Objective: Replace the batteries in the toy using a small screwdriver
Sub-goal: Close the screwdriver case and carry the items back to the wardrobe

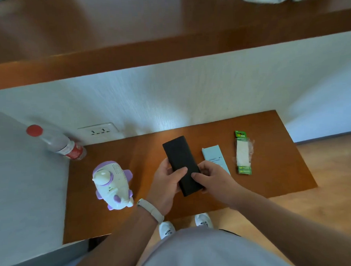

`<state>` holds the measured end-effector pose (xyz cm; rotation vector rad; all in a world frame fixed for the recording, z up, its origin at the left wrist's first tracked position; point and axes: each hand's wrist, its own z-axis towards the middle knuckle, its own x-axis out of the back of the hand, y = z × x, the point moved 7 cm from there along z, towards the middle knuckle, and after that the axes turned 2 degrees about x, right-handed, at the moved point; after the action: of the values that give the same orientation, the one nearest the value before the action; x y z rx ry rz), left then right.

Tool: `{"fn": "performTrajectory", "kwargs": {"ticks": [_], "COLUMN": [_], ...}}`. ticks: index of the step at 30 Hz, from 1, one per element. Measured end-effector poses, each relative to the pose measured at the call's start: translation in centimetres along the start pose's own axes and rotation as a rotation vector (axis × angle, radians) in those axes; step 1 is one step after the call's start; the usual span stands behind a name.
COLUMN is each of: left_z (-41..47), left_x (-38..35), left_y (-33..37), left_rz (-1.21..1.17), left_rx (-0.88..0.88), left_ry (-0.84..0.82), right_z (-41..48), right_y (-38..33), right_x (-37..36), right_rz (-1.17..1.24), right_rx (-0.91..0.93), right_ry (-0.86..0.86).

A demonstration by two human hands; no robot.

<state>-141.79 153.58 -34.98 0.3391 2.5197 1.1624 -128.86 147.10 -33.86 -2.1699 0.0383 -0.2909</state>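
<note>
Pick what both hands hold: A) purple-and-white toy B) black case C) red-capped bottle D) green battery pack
B: the left hand and right hand both grip the black case, while the toy and battery pack sit untouched on the table.

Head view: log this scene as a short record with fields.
held: black case, in both hands
left hand: grips the case's left edge
right hand: pinches its right edge
toy: left of the hands, untouched
battery pack: flat on the table, far right
pale blue box: between case and pack
bottle: back left, red cap
</note>
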Motion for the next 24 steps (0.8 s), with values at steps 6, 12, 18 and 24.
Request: {"fn": "performTrajectory", "kwargs": {"ticks": [6,12,18,24], "left_z": [0.9,2.0,3.0,3.6], "left_x": [0.7,0.3,-0.7,-1.6], "left_y": [-0.8,-1.0,-1.3,-1.7], "left_rz": [0.039,0.077,0.065,0.077], "left_rx": [0.036,0.044,0.079,0.095], "left_ry": [0.012,-0.019,-0.050,-0.035], "right_z": [0.6,0.9,1.9,3.3], "right_y": [1.1,2.3,7.6,13.0], "right_x": [-0.5,1.1,7.8,14.0], "right_rz": [-0.003,0.022,-0.046,-0.197], "right_rx": [-0.028,-0.045,-0.148,-0.293], "right_ry": [0.031,0.084,0.366,0.611]}}
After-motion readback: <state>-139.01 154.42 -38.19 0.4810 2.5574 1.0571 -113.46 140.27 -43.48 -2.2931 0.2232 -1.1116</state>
